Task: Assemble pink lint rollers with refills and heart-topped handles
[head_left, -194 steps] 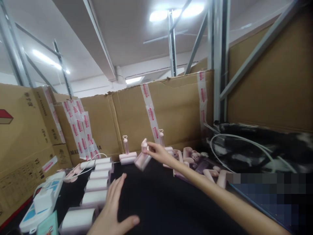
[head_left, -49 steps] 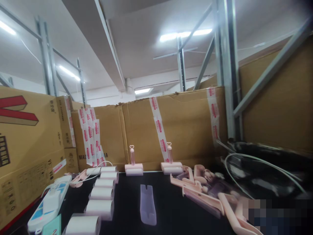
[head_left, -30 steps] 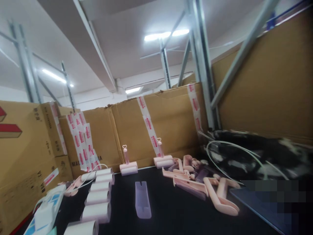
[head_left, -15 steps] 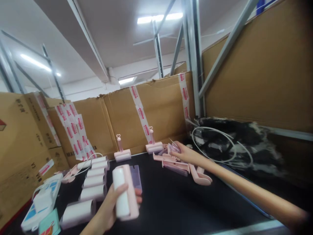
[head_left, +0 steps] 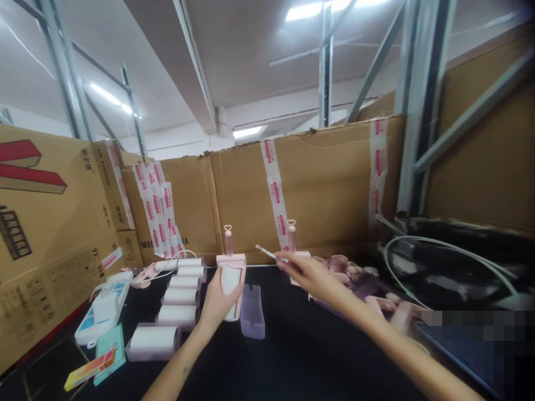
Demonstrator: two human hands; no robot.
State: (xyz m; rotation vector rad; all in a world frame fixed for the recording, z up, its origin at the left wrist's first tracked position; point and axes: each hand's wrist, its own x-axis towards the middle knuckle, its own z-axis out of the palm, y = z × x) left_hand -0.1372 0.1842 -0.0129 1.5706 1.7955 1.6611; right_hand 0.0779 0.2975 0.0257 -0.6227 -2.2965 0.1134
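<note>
My left hand [head_left: 217, 298] is closed around a pink lint roller head [head_left: 231, 278] with a white roll, held over the black tabletop. To its right, a translucent purple cover [head_left: 252, 322] lies on the table. My right hand [head_left: 307, 273] pinches a thin pale stick [head_left: 264, 252] that points up and left, apart from the roller. Behind the left hand rises a pink heart-topped handle [head_left: 228, 244]. A second lint roller [head_left: 291, 239] stands upright against the cardboard, partly hidden by my right hand.
At left, several white rolls in covers [head_left: 180, 298] form a row, with a larger one [head_left: 154, 338] nearest. Beyond are a power strip [head_left: 102, 306] and a teal packet [head_left: 109, 351]. Loose pink parts [head_left: 339, 266] and a coiled white cable [head_left: 443, 239] lie right. Cardboard walls [head_left: 334, 184] stand behind.
The view has swung left. My right hand has drawn away from the pink parts towards the middle with the stick. My left hand has carried the lint roller head farther from me.
</note>
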